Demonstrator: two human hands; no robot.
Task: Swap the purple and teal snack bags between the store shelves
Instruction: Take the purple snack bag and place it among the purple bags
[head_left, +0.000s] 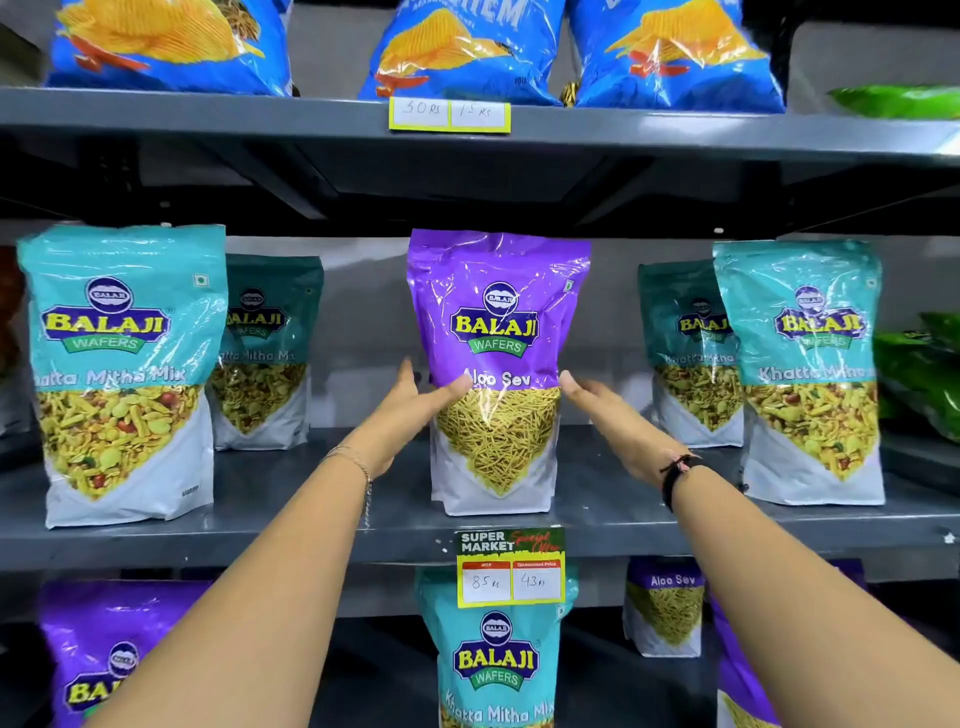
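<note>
At frame centre, a glossy purple Aloo Sev pouch (497, 364) stands upright on the grey metal shelf (311, 540); left hand (410, 410) touches its side, right hand (608, 415) open just beside.

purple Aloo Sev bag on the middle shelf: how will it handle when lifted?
The purple Aloo Sev bag has a glossy, crinkled film, so it is probably slippery and soft-walled. It stands tall on a narrow base, so a one-sided push may tip it. The hands flank it, left hand, right hand.
</note>
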